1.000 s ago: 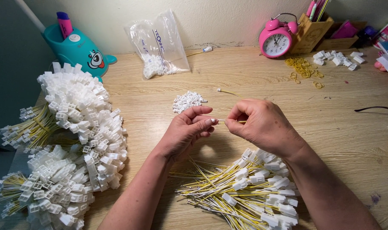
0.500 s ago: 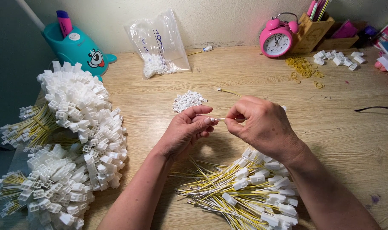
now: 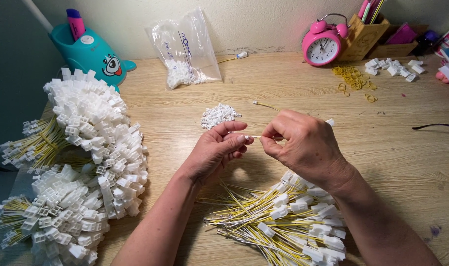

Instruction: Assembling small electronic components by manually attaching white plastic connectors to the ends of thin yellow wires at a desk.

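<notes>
left hand [image 3: 215, 150] and right hand [image 3: 303, 145] raised together above the middle of a wooden worktop [image 3: 411, 162], fingertips almost meeting. left hand pinched shut on a small white connector [image 3: 246, 138], thumb and forefinger closed around it. right hand pinched narrow on a thin wire [image 3: 256, 137] running straight into that connector, its far end hidden behind the knuckles. directly below the wrists, a loose heap of yellow and white wires [image 3: 278, 221] tipped with white plugs, lying at the near edge. just beyond the fingertips, a small pile of white connectors [image 3: 218, 116]. far left, large bundled stacks of finished wire sets [image 3: 81, 162], white housings outward. against the back wall, a clear plastic bag [image 3: 185, 47] of white parts, a teal pen holder [image 3: 89, 51], a pink alarm clock [image 3: 324, 44]. near the clock, scattered yellow rubber bands [image 3: 352, 78].
</notes>
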